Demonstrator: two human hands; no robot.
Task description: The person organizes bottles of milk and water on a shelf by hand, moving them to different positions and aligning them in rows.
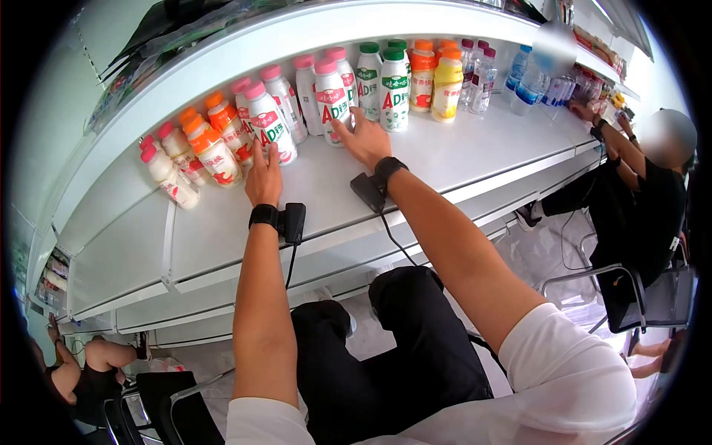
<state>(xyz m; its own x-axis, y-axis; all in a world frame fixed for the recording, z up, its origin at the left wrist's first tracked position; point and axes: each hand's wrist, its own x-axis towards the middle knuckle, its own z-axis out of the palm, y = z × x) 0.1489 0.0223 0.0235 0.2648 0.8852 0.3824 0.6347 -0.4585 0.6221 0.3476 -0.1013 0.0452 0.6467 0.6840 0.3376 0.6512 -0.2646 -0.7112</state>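
Note:
On the white shelf, my left hand (265, 178) grips the lower left side of a white milk drink bottle (271, 127) with a pink cap and green and red "AD" lettering. My right hand (365, 141) is closed on the right side of a matching pink-capped milk drink bottle (331, 100), thumb in front; the other fingertips are partly hidden. Both bottles stand upright on the shelf. More pink-capped bottles (285, 104) stand behind them. Just right of my right hand is a green-capped AD bottle (394, 93). Each wrist wears a black strap with a small box.
Orange-capped bottles (215, 156) and a pink-capped pale bottle (172, 178) stand at left. Rightward are a yellow drink bottle (446, 85), purple-capped bottles (483, 81) and blue-labelled water bottles (528, 87). An upper shelf edge (297, 37) overhangs. Another person (653, 193) sits at right, one at lower left.

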